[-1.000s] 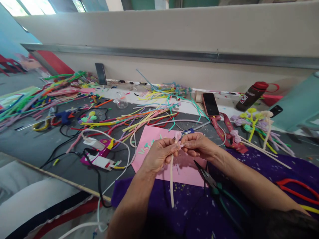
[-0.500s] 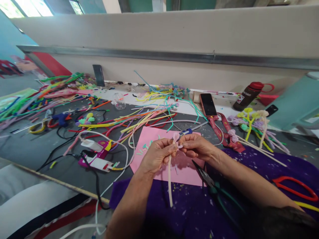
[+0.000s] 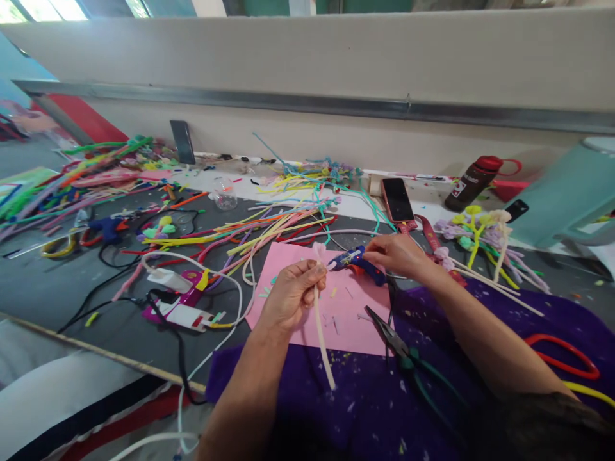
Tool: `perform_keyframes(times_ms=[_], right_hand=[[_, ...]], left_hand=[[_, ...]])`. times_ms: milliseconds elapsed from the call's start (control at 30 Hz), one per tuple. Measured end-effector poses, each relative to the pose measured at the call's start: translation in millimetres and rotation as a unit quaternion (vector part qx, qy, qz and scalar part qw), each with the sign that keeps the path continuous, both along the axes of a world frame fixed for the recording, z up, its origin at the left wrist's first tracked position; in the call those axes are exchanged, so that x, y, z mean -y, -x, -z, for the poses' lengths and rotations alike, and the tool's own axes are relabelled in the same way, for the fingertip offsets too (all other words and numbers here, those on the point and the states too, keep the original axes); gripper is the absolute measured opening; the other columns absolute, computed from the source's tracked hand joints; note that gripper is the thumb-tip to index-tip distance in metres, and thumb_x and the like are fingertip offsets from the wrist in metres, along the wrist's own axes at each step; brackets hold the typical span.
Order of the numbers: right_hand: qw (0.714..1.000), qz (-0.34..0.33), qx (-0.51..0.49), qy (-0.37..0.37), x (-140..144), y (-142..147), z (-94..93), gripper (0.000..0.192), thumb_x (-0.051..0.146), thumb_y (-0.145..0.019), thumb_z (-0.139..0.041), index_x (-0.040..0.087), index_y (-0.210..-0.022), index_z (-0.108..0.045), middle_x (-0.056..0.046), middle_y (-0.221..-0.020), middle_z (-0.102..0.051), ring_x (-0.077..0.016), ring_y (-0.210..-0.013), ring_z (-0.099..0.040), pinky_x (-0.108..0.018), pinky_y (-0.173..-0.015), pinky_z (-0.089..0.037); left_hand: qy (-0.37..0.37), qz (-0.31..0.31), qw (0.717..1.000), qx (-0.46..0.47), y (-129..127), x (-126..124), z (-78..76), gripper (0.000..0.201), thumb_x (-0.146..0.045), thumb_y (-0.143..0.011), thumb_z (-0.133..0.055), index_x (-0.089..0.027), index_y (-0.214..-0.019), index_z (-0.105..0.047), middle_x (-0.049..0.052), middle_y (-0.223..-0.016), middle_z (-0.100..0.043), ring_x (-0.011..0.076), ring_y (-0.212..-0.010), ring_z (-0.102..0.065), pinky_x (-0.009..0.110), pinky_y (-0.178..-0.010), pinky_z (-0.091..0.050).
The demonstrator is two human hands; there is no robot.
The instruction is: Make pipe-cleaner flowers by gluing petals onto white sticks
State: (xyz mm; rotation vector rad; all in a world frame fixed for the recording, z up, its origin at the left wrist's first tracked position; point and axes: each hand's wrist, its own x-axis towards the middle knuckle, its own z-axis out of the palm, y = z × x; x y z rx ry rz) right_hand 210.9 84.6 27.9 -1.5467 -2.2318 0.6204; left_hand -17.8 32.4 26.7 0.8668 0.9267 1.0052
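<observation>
My left hand (image 3: 294, 291) is closed in a pinch around a pipe-cleaner flower (image 3: 319, 251). Its pale pink petals stick up above the fingers and its cream stem (image 3: 323, 339) hangs down over a pink sheet (image 3: 298, 256). A pale loose end at the flower points right, close to the nozzle of a blue glue gun (image 3: 350, 258). My right hand (image 3: 396, 255) has its fingers curled at the rear end of that gun; the fingertips are partly hidden. Green-handled pliers (image 3: 394, 336) lie to the right of the sheet, jaws towards it.
Loose coloured pipe cleaners (image 3: 269, 230) spread behind the sheet. A power strip (image 3: 177, 307) with cables sits left. A phone (image 3: 398, 200), bottle (image 3: 473, 184), teal tumbler (image 3: 557, 192) and finished flowers (image 3: 473, 234) stand or lie right. Red-handled scissors (image 3: 567, 355) rest on purple cloth (image 3: 336, 410).
My right hand has let go of the flower and moved right and up to the glue gun. My left hand still holds the flower. The view has shifted slightly.
</observation>
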Motion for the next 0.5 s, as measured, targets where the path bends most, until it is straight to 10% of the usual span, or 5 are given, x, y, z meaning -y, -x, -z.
perform_keyframes(times_ms=[133,500], right_hand=[[0.985,0.022,0.174,-0.005,-3,4,11.5,0.032,0.05,-0.07,-0.059,0.019,-0.076,-0.064,-0.005,-0.076,-0.066,-0.0195,-0.072,-0.06,-0.024,-0.054,-0.032],[0.992,0.021,0.007,0.125,-17,-5,30.6,0.019,0.035,-0.061,-0.063,0.017,-0.064,-0.059,0.001,-0.056,-0.057,-0.0133,-0.053,-0.054,-0.021,-0.046,-0.032]], left_hand=[[-0.004,-0.006,1.0,0.011,0,0,0.9,0.021,-0.025,-0.068,-0.067,-0.012,-0.06,-0.052,-0.005,-0.051,-0.054,-0.0027,-0.029,-0.03,0.011,-0.029,-0.016],[-0.01,-0.004,1.0,0.023,0,3,-2.0,0.021,-0.024,-0.068,-0.067,-0.012,-0.059,-0.052,-0.004,-0.049,-0.054,-0.0022,-0.029,-0.032,0.012,-0.029,-0.016]])
